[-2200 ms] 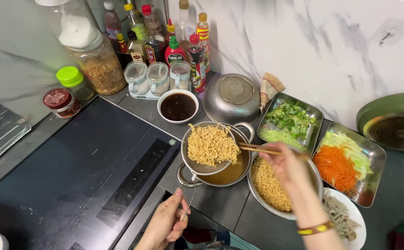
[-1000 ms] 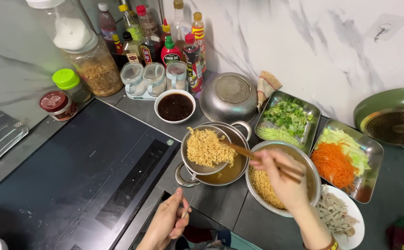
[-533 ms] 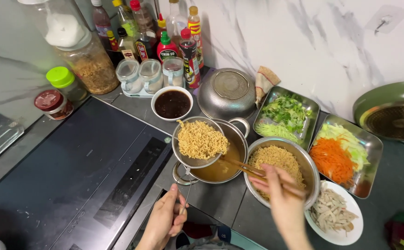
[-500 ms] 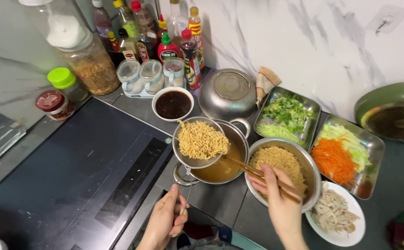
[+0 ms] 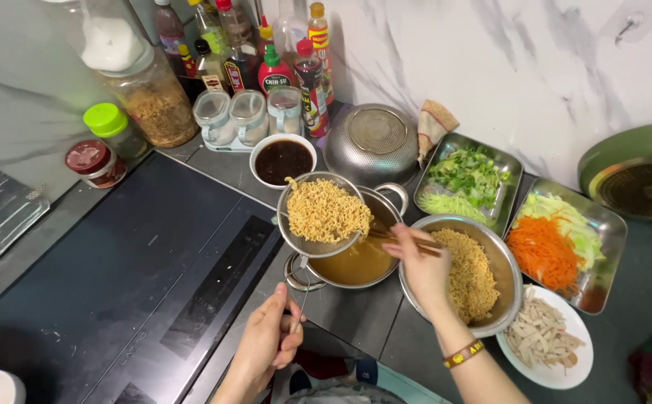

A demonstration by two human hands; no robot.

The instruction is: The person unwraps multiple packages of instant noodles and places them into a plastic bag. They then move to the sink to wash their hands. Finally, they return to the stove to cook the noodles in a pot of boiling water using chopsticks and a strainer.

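Note:
My left hand (image 5: 266, 348) grips the thin handle of a wire strainer (image 5: 296, 243) full of yellow noodles (image 5: 327, 210), held over a steel pot (image 5: 356, 263) of brown broth. In my right hand (image 5: 419, 265) are wooden chopsticks (image 5: 386, 236), their tips pointing left over the pot toward the strainer. This hand hovers above the left rim of a steel bowl (image 5: 507, 269) that holds more noodles (image 5: 469, 273).
A black induction hob (image 5: 117, 277) fills the left. Behind stand a bowl of dark sauce (image 5: 283, 159), an upturned colander (image 5: 373, 142), sauce bottles (image 5: 274, 67) and jars (image 5: 150, 97). Trays of greens (image 5: 466, 179) and carrot (image 5: 546, 251), a plate of meat strips (image 5: 539, 337) and a green pan (image 5: 640, 176) sit right.
My right hand with the chopsticks has drawn back from the strainer toward the noodle bowl, then returned over the pot. The strainer stays above the pot. The camera has tilted slightly.

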